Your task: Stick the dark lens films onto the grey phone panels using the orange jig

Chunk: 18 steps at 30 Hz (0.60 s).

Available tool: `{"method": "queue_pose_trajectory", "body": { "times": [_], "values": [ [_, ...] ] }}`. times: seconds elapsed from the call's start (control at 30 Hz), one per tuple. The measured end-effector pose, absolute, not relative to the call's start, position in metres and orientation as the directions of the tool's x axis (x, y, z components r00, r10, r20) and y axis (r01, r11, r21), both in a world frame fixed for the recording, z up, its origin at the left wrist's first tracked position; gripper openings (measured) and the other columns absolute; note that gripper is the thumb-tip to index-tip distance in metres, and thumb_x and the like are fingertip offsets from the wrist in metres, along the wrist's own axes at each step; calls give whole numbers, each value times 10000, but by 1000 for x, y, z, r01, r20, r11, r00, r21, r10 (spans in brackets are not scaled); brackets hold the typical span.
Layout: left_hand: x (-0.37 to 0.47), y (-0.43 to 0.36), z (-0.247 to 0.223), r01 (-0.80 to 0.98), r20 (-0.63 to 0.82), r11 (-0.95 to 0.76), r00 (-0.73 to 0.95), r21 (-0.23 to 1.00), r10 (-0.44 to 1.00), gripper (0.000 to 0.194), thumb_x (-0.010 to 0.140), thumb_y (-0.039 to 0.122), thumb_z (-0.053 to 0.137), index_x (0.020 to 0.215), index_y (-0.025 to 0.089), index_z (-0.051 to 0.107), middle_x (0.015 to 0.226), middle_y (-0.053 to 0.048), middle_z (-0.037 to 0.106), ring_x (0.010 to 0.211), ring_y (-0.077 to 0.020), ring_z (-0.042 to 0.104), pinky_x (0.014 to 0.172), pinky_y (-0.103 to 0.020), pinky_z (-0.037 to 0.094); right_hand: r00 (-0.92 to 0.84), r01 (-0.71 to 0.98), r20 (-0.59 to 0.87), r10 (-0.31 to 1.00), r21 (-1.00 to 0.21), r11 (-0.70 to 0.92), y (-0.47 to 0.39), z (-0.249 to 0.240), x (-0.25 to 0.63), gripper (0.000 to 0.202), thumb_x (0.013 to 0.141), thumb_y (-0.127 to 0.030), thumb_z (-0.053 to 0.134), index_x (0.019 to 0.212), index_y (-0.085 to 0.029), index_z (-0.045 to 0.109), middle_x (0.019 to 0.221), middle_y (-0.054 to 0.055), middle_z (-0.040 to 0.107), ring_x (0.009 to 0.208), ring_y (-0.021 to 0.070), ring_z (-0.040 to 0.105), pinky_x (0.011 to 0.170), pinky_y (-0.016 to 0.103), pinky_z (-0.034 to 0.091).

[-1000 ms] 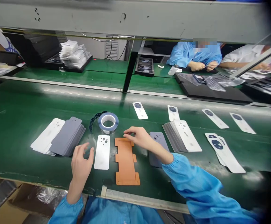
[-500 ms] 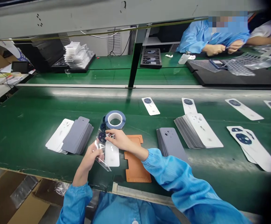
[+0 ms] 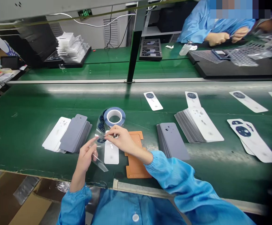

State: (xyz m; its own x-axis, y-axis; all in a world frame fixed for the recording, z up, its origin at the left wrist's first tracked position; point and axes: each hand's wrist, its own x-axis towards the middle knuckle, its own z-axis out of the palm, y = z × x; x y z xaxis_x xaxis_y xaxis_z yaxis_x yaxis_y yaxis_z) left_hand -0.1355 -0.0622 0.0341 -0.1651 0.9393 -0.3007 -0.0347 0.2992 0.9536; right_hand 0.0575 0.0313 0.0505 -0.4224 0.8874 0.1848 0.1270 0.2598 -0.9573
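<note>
My left hand (image 3: 86, 155) grips a clear film strip (image 3: 101, 165) that runs from a roll with a blue edge and white core (image 3: 122, 117). Dark round stickers (image 3: 101, 126) with holes sit along the strip. My right hand (image 3: 119, 139) pinches the edge of one dark sticker (image 3: 101, 140) between thumb and finger, close to my left fingertips. Whether it is still stuck to the film I cannot tell. Under my right hand lies a white phone back panel (image 3: 111, 153), its top partly hidden. An orange fixture plate (image 3: 137, 164) lies to its right, beneath my forearm.
Left are fanned white panels (image 3: 56, 134) and grey panels (image 3: 73, 134). Right stand a grey stack (image 3: 174, 140) and a white stack (image 3: 203, 125). Panels with dark stickers (image 3: 255, 140) lie farther right and along the back. A co-worker's hands (image 3: 222, 38) work beyond the divider.
My left hand has risen and shifted slightly left, and its fingers now reach the sticker. The film bends there and the sticker looks tilted. The whole view has shifted a little.
</note>
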Motion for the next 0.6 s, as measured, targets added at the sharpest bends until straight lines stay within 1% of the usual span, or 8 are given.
{"method": "queue_pose_trajectory", "body": {
  "times": [0.13,0.2,0.23,0.3,0.37,0.43,0.5,0.6],
  "values": [
    [-146,-69,46,276,-220,323,-347,905,912,648,928,474,596,1488,161,512,549,50,546,511,-136,513,522,-253,440,-472,-11,-6,882,-1000,-12,16,67,105,190,870,-385,741,862,-195,739,641,-14,632,579,134,580,588,283,475],
    [-145,-75,52,505,-73,315,-441,804,895,672,926,455,607,1529,195,462,826,-46,698,738,-200,637,656,-320,524,-458,-37,-83,885,-993,-112,11,69,133,295,876,-474,719,813,-186,715,645,9,662,589,148,616,616,304,514],
    [-142,-78,55,611,37,292,-467,736,884,696,913,437,634,1542,210,443,1039,-100,714,909,-241,660,757,-366,547,-442,-13,-116,890,-991,-136,11,68,147,324,869,-497,721,790,-183,707,673,25,684,615,158,636,640,314,530],
    [-128,-84,59,748,266,197,-450,634,853,691,880,386,691,1516,225,476,1360,-152,606,1188,-304,595,943,-441,525,-405,117,-184,896,-982,-149,11,63,169,313,836,-486,755,789,-181,706,736,45,713,663,167,649,661,316,536],
    [-106,-85,60,757,388,43,-382,652,839,501,872,319,705,1357,224,623,1350,-132,616,1224,-303,586,1002,-448,508,-380,273,-230,896,-953,-129,14,53,182,261,810,-429,780,854,-182,708,775,42,716,677,163,636,641,301,522],
    [-80,-80,55,633,308,-77,-264,771,914,262,886,278,683,1142,239,715,1122,-85,717,1024,-257,669,883,-392,555,-375,358,-241,895,-928,-100,18,42,188,232,815,-390,758,904,-186,693,787,33,705,676,159,621,621,294,508],
    [-56,-68,45,500,144,-23,-206,866,968,166,886,283,673,1036,241,732,990,-77,743,889,-237,685,792,-362,552,-363,399,-224,905,-915,-67,21,32,187,213,818,-369,735,920,-192,676,799,28,697,680,160,616,626,298,507],
    [-34,-43,25,401,-82,148,-176,904,981,98,863,286,666,923,214,699,865,-59,736,784,-206,683,638,-297,505,-304,474,-189,934,-880,-24,24,22,183,194,804,-345,731,913,-201,660,835,29,701,676,160,598,643,311,500]
  ]
}}
